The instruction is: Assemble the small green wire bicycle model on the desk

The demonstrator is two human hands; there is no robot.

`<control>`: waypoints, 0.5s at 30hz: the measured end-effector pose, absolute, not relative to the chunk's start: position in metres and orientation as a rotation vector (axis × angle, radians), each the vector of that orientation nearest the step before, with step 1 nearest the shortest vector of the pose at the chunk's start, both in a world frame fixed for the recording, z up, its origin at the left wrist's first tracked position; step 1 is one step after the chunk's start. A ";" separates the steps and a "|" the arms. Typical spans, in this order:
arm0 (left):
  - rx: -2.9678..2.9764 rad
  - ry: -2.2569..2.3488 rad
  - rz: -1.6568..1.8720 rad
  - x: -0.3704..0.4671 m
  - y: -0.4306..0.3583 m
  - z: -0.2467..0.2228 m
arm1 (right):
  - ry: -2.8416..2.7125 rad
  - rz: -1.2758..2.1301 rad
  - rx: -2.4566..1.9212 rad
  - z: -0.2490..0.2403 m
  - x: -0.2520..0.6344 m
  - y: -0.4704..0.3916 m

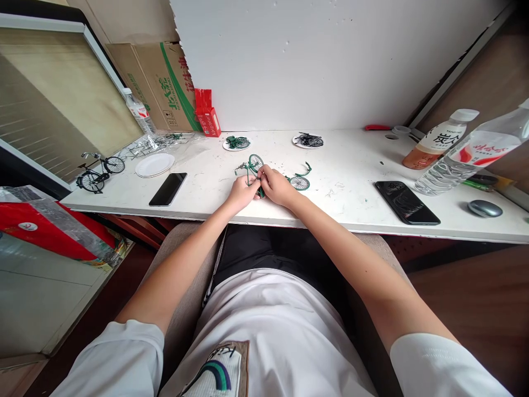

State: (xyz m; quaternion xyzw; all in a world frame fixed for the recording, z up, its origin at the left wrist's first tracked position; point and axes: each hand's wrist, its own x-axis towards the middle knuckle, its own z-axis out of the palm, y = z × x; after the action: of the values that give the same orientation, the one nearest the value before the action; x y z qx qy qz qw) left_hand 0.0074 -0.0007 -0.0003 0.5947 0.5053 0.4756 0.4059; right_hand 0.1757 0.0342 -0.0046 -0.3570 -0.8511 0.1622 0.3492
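Here, a long white tabletop (351,165) stood against a white foam-board wall (322,60). Near its front edge, the left hand (242,192) and right hand (278,186) pinched a small green metal model bicycle (255,165), fingers closed on its frame. Two black phones (168,188) flanked them.

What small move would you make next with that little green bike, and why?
Probably keep the left hand steadying the green model bicycle while the right hand presses the part pinched at its frame. Both hands meet at mid-frame, and a loose green wheel lies beside the right hand, not attached.
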 end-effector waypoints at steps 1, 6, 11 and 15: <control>1.502 1.264 1.203 0.007 -0.001 -0.001 | -2.207 0.418 -0.928 -0.005 0.176 0.034; 1.503 1.241 1.211 0.008 -0.001 0.000 | -2.209 0.403 -0.931 -0.006 0.176 0.036; 1.504 1.260 1.205 0.008 -0.002 0.002 | -2.213 0.422 -0.931 -0.005 0.176 0.035; 1.508 1.263 1.198 0.007 -0.001 -0.001 | -2.204 0.431 -0.929 -0.004 0.175 0.035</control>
State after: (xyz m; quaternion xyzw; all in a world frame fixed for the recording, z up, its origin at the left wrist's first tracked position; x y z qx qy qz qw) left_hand 0.0073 -0.0012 -0.0005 0.5980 0.5009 0.4753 0.4070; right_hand 0.1755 0.0346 -0.0045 -0.3582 -0.8501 0.1664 0.3484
